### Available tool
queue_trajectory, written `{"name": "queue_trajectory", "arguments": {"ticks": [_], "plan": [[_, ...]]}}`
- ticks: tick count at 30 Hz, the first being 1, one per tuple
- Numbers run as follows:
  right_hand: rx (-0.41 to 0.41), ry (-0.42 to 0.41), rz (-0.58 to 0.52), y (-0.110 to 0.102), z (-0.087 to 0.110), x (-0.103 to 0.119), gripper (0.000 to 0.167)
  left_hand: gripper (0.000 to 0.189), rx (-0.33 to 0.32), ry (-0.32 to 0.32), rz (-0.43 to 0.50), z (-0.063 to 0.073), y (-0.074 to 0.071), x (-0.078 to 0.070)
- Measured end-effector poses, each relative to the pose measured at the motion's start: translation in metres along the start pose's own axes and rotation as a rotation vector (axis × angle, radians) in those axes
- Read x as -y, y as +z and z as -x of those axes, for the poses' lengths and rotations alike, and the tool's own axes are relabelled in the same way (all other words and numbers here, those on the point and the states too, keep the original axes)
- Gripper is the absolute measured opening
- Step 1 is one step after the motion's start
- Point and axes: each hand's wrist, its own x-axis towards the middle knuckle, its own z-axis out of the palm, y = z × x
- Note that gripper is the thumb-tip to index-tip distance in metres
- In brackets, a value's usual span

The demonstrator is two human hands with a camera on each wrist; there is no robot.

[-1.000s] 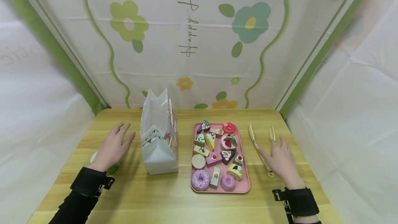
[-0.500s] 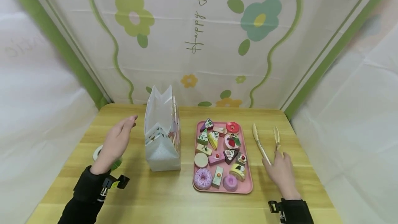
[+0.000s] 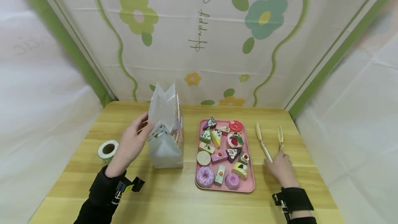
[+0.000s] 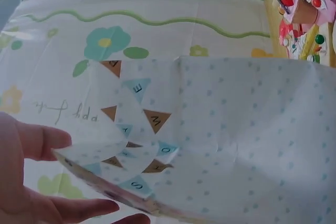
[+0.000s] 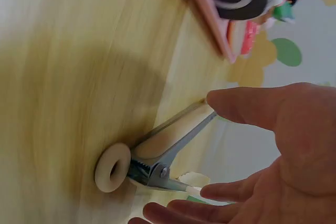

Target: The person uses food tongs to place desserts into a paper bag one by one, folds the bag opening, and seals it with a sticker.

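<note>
A white paper bag (image 3: 166,148) with printed pennants stands upright, its top open. My left hand (image 3: 132,144) is at the bag's left upper edge. In the left wrist view, the thumb is by a corner of the bag (image 4: 236,129), with the fingers spread on the edge's other side. Spread tongs (image 3: 262,142) lie on the table at right. My right hand (image 3: 282,168) is over their lower part. From the right wrist, the thumb meets one arm of the tongs (image 5: 176,132) and the fingers extend towards the other; a firm grip is not visible.
Between bag and tongs lies a pink tray (image 3: 225,188) of toy cakes and donuts, including a purple donut (image 3: 205,177). A roll of stickers (image 3: 107,150) sits left of the left hand. A printed cloth (image 3: 217,61) hangs behind the wooden table (image 3: 174,199).
My left hand has moved right from beside the sticker roll to the bag's edge, uncovering the roll. My right hand has come down onto the tongs' lower part. The head view has shifted slightly.
</note>
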Motion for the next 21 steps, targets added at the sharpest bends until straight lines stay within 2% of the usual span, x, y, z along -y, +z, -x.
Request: {"name": "queue_trajectory", "arguments": {"ticks": [5,10,15,21], "plan": [[0.039,0.046,0.043,0.000,-0.012,-0.006,0.074,0.058,-0.001,-0.039,0.051,-0.004,0.007,0.002],[-0.023,0.070,0.044,0.001,-0.022,-0.010,0.065,0.053,-0.020,-0.074,0.120,-0.006,0.008,0.003],[-0.036,0.091,0.092,0.001,-0.033,-0.015,0.069,0.051,-0.019,-0.069,0.169,-0.006,0.008,0.001],[-0.016,0.098,0.107,0.001,-0.043,-0.019,0.068,0.052,-0.001,-0.043,0.145,-0.007,0.006,0.004]]}}
